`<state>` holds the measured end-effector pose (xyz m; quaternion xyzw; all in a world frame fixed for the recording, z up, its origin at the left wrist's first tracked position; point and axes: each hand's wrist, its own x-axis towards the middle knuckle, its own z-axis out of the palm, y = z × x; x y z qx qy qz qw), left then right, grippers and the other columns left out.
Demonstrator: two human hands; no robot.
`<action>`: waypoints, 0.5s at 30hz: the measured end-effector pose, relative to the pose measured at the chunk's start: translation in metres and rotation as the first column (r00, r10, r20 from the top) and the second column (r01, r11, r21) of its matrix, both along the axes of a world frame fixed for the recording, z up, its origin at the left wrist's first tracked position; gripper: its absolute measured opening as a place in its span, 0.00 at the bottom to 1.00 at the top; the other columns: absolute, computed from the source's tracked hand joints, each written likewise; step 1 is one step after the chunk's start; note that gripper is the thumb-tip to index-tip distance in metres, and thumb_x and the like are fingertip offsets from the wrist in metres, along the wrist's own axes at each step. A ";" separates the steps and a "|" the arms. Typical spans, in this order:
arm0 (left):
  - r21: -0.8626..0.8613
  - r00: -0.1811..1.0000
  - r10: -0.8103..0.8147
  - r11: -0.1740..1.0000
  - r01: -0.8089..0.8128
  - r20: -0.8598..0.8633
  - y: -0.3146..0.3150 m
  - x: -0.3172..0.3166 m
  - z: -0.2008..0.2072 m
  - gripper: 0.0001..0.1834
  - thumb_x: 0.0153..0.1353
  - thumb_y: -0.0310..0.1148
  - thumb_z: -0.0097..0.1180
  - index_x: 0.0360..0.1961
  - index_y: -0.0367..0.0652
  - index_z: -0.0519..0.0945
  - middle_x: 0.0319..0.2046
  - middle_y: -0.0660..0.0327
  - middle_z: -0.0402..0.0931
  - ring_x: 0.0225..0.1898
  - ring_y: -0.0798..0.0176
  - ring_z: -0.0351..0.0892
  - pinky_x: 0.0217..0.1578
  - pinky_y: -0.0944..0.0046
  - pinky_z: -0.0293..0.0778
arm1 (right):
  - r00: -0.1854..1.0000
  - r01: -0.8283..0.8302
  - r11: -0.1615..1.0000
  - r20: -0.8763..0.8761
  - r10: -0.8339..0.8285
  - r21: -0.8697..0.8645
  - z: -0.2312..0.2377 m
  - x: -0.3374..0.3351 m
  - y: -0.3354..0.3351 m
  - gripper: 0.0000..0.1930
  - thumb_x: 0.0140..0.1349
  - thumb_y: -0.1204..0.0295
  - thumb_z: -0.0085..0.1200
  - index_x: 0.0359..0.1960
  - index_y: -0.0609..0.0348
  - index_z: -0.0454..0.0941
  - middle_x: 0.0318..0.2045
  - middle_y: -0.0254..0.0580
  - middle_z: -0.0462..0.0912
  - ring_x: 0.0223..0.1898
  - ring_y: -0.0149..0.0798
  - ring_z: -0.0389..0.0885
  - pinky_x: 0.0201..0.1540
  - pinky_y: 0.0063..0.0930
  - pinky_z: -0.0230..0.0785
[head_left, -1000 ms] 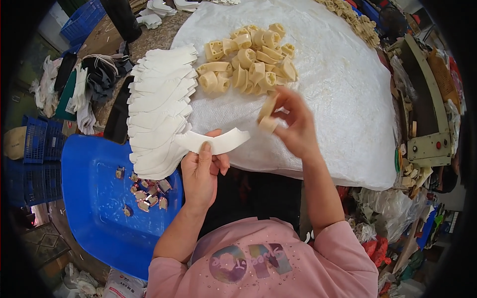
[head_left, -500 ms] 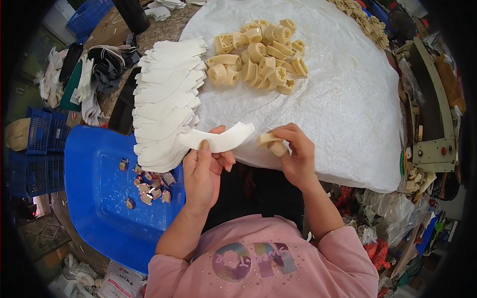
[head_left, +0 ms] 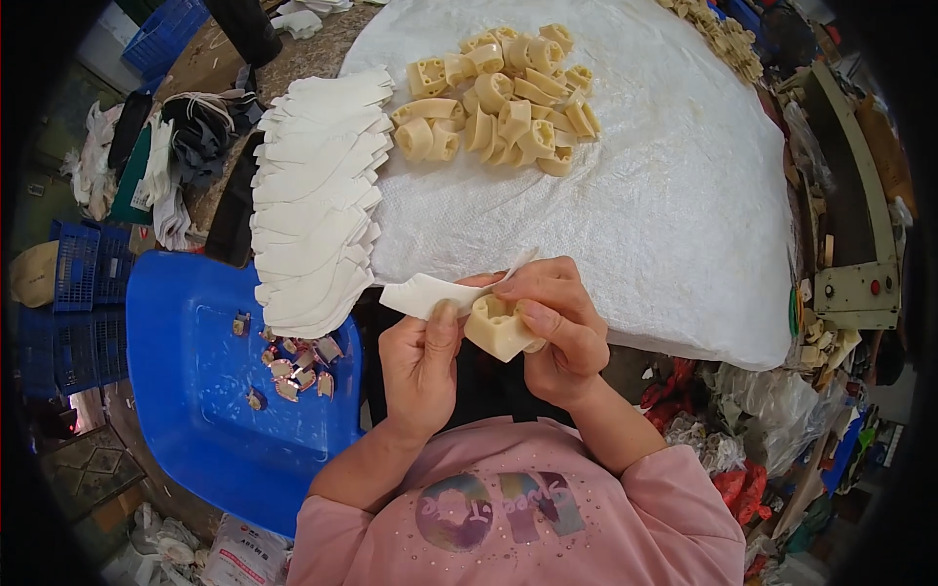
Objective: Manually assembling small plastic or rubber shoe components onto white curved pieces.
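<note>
Blue plastic tub containing small, shiny red-and-silver pieces. Right of the tub, the hollow cream-coloured plastic piece, well apart from the curved white flexible strip one second earlier, is now brought up to it. Left hand pinches the strip; right hand grips the cream-coloured piece, fingers touching the strip's far end.

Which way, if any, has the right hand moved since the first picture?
Yes: away from the heap of cream, hollow, plastic-looking pieces, toward the person's body; the right hand is now beside the left hand.
</note>
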<state>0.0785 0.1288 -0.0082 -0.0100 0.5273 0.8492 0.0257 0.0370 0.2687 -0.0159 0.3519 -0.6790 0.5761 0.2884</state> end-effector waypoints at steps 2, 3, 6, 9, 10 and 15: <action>-0.054 1.000 0.002 0.999 -0.001 0.022 0.000 0.001 0.000 0.21 0.70 0.35 0.38 0.51 0.25 0.68 0.48 0.50 0.72 0.47 0.62 0.74 0.48 0.64 0.71 | 1.000 0.005 1.000 0.000 -0.005 0.003 0.000 -0.001 0.000 0.24 0.45 0.90 0.52 0.46 0.57 0.73 0.40 0.46 0.77 0.36 0.45 0.75 0.36 0.33 0.69; -0.079 1.000 0.005 0.997 -0.005 -0.005 0.000 0.002 -0.001 0.20 0.70 0.34 0.38 0.51 0.25 0.69 0.48 0.50 0.72 0.47 0.62 0.74 0.48 0.64 0.71 | 1.000 0.011 1.000 0.000 -0.011 0.007 0.000 -0.001 0.000 0.24 0.45 0.90 0.52 0.46 0.57 0.73 0.40 0.46 0.77 0.36 0.45 0.75 0.36 0.33 0.69; -0.112 0.999 0.007 0.994 -0.012 -0.044 0.002 0.002 0.002 0.20 0.69 0.34 0.38 0.50 0.24 0.69 0.47 0.49 0.73 0.47 0.62 0.74 0.48 0.64 0.71 | 0.999 0.034 0.999 0.002 -0.034 0.034 0.001 0.000 0.002 0.24 0.45 0.90 0.53 0.46 0.57 0.73 0.39 0.46 0.77 0.36 0.46 0.75 0.37 0.32 0.70; -0.205 0.995 0.038 0.977 -0.057 -0.095 0.004 0.004 -0.001 0.20 0.69 0.34 0.39 0.50 0.27 0.71 0.35 0.59 0.71 0.34 0.71 0.66 0.35 0.70 0.63 | 0.996 0.085 0.995 -0.018 -0.084 0.050 -0.003 -0.001 0.001 0.24 0.44 0.89 0.54 0.45 0.56 0.73 0.39 0.44 0.78 0.35 0.44 0.73 0.36 0.32 0.67; -0.284 0.989 0.063 0.954 -0.099 -0.136 0.005 0.005 -0.002 0.20 0.69 0.36 0.40 0.51 0.30 0.73 0.22 0.70 0.69 0.21 0.81 0.57 0.21 0.77 0.56 | 0.996 0.085 0.995 -0.016 -0.085 0.050 -0.004 -0.002 0.001 0.24 0.44 0.89 0.54 0.45 0.56 0.73 0.39 0.44 0.78 0.35 0.44 0.73 0.36 0.32 0.67; -0.357 0.975 0.043 0.927 -0.120 -0.217 0.005 0.000 0.002 0.20 0.69 0.36 0.39 0.52 0.30 0.72 0.21 0.69 0.68 0.21 0.80 0.56 0.22 0.77 0.57 | 0.964 0.247 0.952 -0.144 -0.224 0.178 -0.009 -0.007 0.002 0.24 0.41 0.84 0.57 0.43 0.52 0.72 0.38 0.38 0.79 0.31 0.40 0.68 0.37 0.35 0.55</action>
